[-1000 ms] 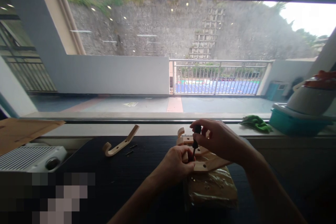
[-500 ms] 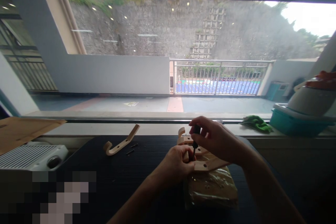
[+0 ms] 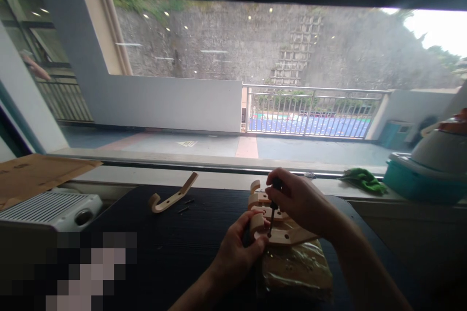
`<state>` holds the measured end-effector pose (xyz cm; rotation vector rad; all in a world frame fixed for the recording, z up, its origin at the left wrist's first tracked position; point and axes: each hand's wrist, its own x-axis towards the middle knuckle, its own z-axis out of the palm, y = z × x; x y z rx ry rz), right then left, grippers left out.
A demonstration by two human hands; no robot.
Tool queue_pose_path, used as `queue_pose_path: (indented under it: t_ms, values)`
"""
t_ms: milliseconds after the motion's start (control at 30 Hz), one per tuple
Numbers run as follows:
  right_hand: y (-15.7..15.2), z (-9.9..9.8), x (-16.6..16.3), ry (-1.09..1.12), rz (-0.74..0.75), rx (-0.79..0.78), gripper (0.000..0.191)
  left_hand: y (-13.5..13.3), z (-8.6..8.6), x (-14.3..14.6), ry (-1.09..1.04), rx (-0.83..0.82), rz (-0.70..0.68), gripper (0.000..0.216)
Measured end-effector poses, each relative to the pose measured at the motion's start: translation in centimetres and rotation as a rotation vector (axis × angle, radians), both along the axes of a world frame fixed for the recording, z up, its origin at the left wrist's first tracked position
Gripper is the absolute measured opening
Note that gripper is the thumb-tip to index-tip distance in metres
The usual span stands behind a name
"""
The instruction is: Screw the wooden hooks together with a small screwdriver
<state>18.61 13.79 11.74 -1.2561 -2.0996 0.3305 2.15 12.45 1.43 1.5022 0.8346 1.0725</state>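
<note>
Toward the far right corner of the table (image 3: 164, 257), the left hand (image 3: 237, 244) pinches the nearest wooden hook (image 3: 278, 238) by its curl, apparently steadying it, while the right hand (image 3: 298, 199) clasps the screwdriver (image 3: 276, 195) nearly upright, likely so pressure runs straight down.

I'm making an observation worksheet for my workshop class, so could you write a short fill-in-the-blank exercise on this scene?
1. The ____ hand holds the screwdriver.
2. The left hand grips a hook made of ____.
3. Near the loose hook lie ____ small dark rods.
4. The cloth on the windowsill is ____ in colour.

Missing words: right; wood; two; green.
</note>
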Motion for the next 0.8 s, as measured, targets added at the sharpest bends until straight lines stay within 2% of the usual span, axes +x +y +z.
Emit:
queue_pose_path:
  t_ms: [133,233,300,500,800]
  values:
    - [-0.1,-0.1,-0.3,-0.008,0.009,-0.008,0.01,-1.6,-1.0,0.3,0.135,0.098,0.045,0.035]
    - [-0.7,0.3,0.0,-0.038,0.048,-0.084,0.011,-3.0,-2.0,1.0,0.268,0.155,0.165,0.043]
    - [-1.0,0.6,0.3,-0.066,0.055,-0.136,0.011,-3.6,-2.6,1.3,0.312,0.214,0.17,0.047]
    - [-1.6,1.0,0.9,-0.066,0.066,-0.176,0.008,-3.4,-2.7,1.1,0.352,0.276,0.198,0.048]
    - [-1.8,1.3,1.8,-0.076,0.063,-0.154,0.011,-3.6,-3.5,1.2,0.326,0.47,0.293,0.043]
